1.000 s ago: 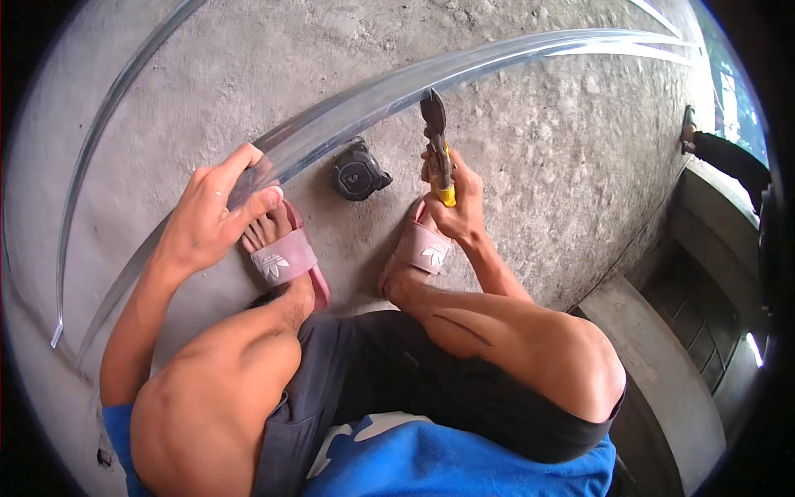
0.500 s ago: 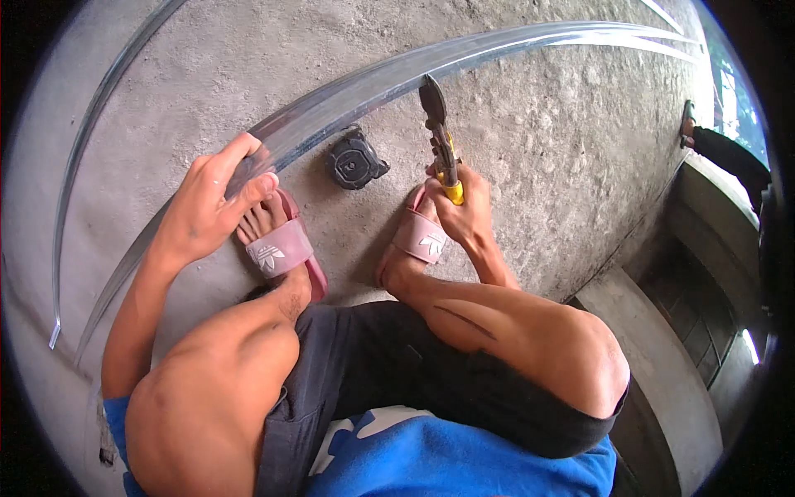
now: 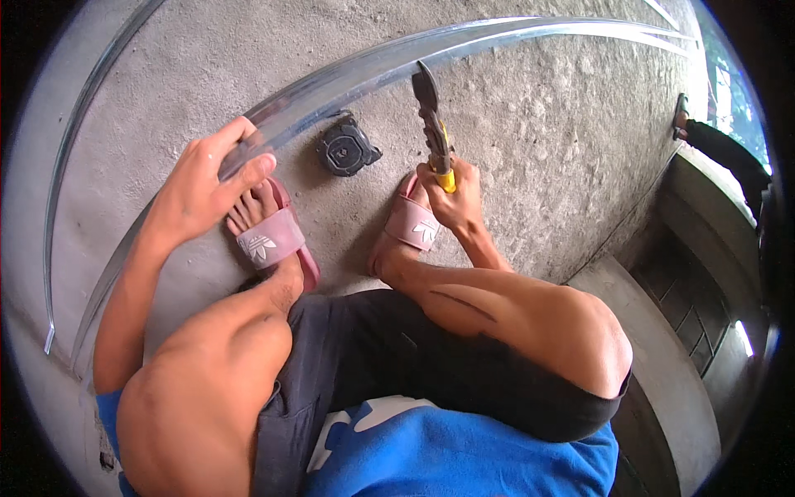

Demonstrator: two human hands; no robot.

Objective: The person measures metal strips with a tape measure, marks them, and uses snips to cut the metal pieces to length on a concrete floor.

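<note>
A long, shiny metal channel [image 3: 348,83] runs from the lower left up to the far right, bowed by the lens. My left hand [image 3: 203,178] is closed around it near my left foot, thumb on the near side and fingers over the far side. In my right hand [image 3: 455,195] is a pair of tin snips [image 3: 431,116] with yellow grips and dark jaws, pointing away from me. The snips' tip is at the channel's near edge; whether the jaws are open around the metal I cannot tell. Between my hands, a black tape measure [image 3: 348,149] lies on the floor.
My feet in pink slides stand on the rough concrete floor [image 3: 571,157]. Another thin metal strip [image 3: 73,137] lies at the far left. Concrete steps [image 3: 654,348] rise at the right, and another person's dark-clothed leg [image 3: 725,153] reaches in there.
The whole view has shifted slightly, with floor items appearing a little higher and further left. Both hands keep their holds, and the snips stay by the channel's edge.
</note>
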